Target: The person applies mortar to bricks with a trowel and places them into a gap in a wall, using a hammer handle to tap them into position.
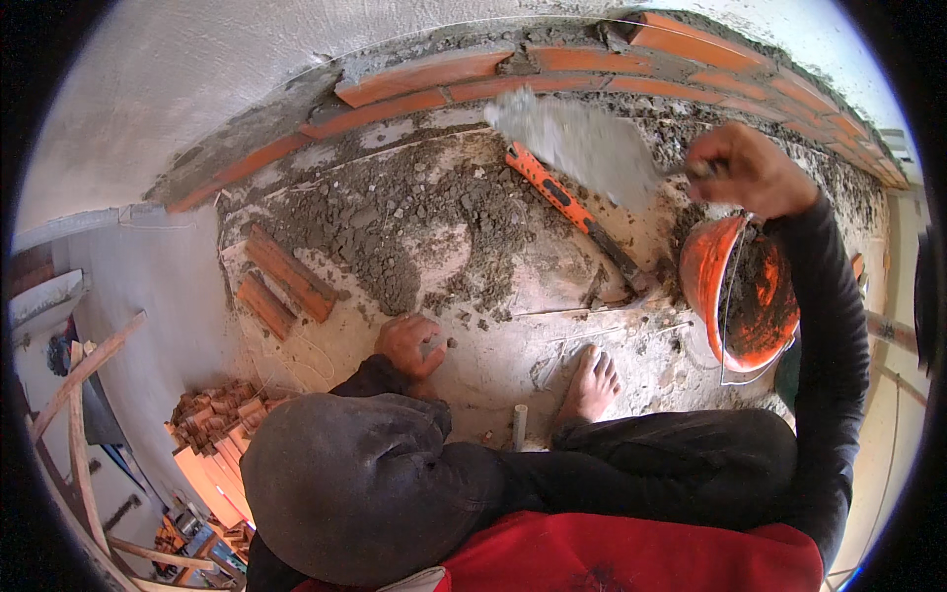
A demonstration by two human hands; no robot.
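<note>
My right hand [747, 170] grips the handle of a trowel [582, 143]. Its mortar-smeared blade, blurred by motion, points left just in front of the low brick wall [631, 67]. Below the blade, a hammer [554, 190] with an orange and black handle lies on the floor. Under my right forearm an orange bucket [702, 271] with a wire handle holds grey mortar. My left hand [407, 345] is low beside my left knee, fingers curled in; whatever they may hold is hard to see. Loose mortar [380, 232] is strewn between that hand and the wall.
Two brick pieces [288, 271] lie on the floor to the left. Farther left stand stacked bricks [222, 434] and wooden poles [84, 395]. A string [414, 32] runs along the wall top. My bare foot [590, 383] and a short white pipe [519, 426] are near me.
</note>
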